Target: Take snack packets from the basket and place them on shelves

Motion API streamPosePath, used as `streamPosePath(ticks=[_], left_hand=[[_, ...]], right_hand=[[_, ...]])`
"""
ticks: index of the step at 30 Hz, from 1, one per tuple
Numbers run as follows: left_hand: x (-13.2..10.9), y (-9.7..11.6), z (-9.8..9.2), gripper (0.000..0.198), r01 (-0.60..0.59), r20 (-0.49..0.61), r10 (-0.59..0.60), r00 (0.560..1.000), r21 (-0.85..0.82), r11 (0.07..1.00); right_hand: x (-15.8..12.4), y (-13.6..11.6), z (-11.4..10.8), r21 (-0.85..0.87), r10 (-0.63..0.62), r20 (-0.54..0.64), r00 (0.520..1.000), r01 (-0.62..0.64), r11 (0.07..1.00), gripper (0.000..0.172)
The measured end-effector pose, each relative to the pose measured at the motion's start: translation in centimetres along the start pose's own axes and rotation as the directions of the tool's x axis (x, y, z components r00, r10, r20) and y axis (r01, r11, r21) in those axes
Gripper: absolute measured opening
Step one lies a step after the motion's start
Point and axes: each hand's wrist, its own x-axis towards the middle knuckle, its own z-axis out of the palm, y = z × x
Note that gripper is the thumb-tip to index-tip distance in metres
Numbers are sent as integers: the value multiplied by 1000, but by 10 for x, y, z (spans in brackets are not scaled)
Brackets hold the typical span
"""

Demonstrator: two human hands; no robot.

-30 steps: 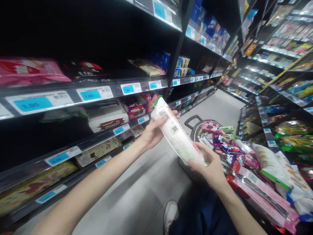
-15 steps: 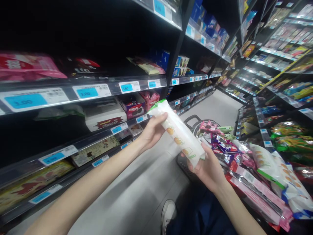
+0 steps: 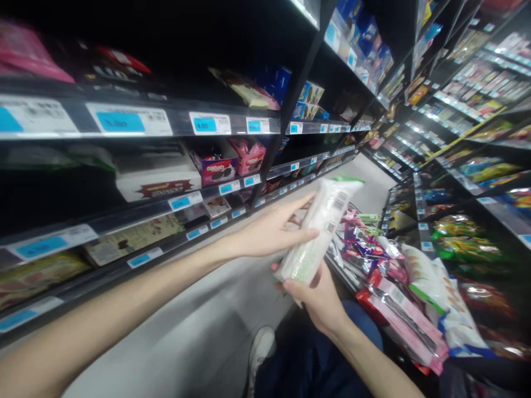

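A long white snack packet (image 3: 317, 235) with green ends is held between both hands, tilted, its barcode side facing up. My left hand (image 3: 276, 229) grips it from the left, the thumb lying across its face and the fingers partly hidden behind. Lower down, my right hand (image 3: 317, 293) is wrapped round the packet's near end, with the thumb on top. Just beyond my right hand, a cart or basket (image 3: 342, 271) is heaped with purple and pink snack packets (image 3: 367, 243), a pink and red box (image 3: 402, 315) and white packets with green edges (image 3: 427, 279).
Dark shelves with blue-and-white price labels run along the left, holding a purple nabati box (image 3: 218, 168), a pink nabati box (image 3: 251, 157) and a white carton (image 3: 157, 179). More shelves with green snack bags (image 3: 467, 237) stand at the right. Grey tiled floor (image 3: 166, 337) and a shoe (image 3: 262, 348) show below.
The packet has been turned over, from its printed face to its barcode side, and now leans the other way. Both hands have shifted their hold on it. The view has moved slightly.
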Motion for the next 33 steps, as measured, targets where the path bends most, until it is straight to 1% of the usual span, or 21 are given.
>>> streamPosePath(ticks=[3,5,7,8,10,12,14,15,16,17,19,20,22,25,26,28,31,33], left_hand=[[-1,0,3,47,-66,57,60,997,113,991],[-1,-2,5,40,-129,66,121,991,150,980],[-1,-3,4,36,-174,80,161,984,195,965],[-1,-3,4,36,-182,109,161,981,226,957],[-2,0,0,40,-184,206,125,971,300,936],[-3,5,-6,48,-198,317,78,945,364,910],[-3,8,-13,51,-225,395,68,916,367,903],[-4,8,-17,50,-235,414,81,907,336,912],[-4,7,-21,48,-239,408,106,907,289,927],[-3,4,-24,46,-235,375,136,917,233,944],[-2,-2,-29,43,-207,256,176,950,96,974],[-2,-6,-31,44,-183,183,176,967,20,983],[0,-13,-33,46,-114,59,122,991,-131,985],[2,-18,-34,50,-24,-41,13,999,-282,959],[2,-19,-34,51,-14,-45,1,999,-301,954],[2,-20,-34,51,-22,6,25,1000,-286,958],[0,-19,-31,47,-92,107,112,988,-175,980],[-2,-15,-29,45,-128,154,144,977,-107,986]], right_hand=[[0,6,2,-53,-70,-41,997,68,996,75],[1,8,3,-69,-100,-96,990,94,993,80],[2,9,4,-60,-106,-141,984,98,993,80],[3,9,4,-54,-109,-154,982,102,993,79],[4,9,5,-48,-126,-170,977,119,992,76],[4,9,5,-48,-149,-197,969,142,989,76],[5,10,4,-61,-172,-232,957,163,985,77],[5,11,4,-76,-189,-244,951,176,982,78],[4,12,3,-96,-208,-251,945,190,977,79],[4,13,3,-119,-227,-253,941,203,972,80],[4,14,3,-164,-255,-251,934,219,962,80],[3,15,3,-183,-263,-253,931,220,958,79],[3,14,4,-208,-274,-261,926,223,952,77],[4,13,4,-226,-286,-255,924,231,947,74],[4,12,4,-237,-289,-250,924,230,944,73],[4,12,4,-267,-291,-246,925,224,937,71],[4,12,4,-279,-285,-249,926,213,936,70],[4,14,4,-262,-277,-252,927,210,942,72]])
